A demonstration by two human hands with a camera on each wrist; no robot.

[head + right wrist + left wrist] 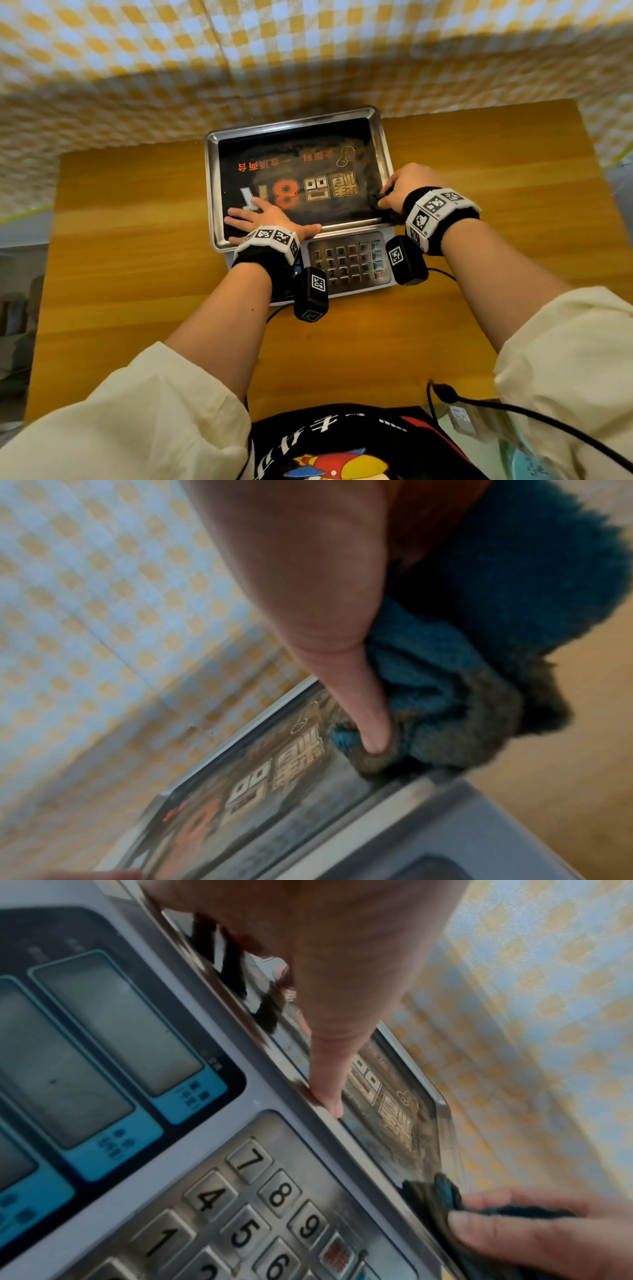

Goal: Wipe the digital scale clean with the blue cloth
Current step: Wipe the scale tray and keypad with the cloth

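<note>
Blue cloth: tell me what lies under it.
The blue cloth, bunched in the right hand, sits on the near right corner of the scale's steel tray, over its dark printed sheet. The sheet's surface beneath is covered.

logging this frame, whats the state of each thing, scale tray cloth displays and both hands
scale: upright on table, being wiped
tray: seated on scale, surface smeared
cloth: bunched, pressed on tray's near right corner
displays: blank
left hand: flat on tray, steadying
right hand: grips cloth
</note>
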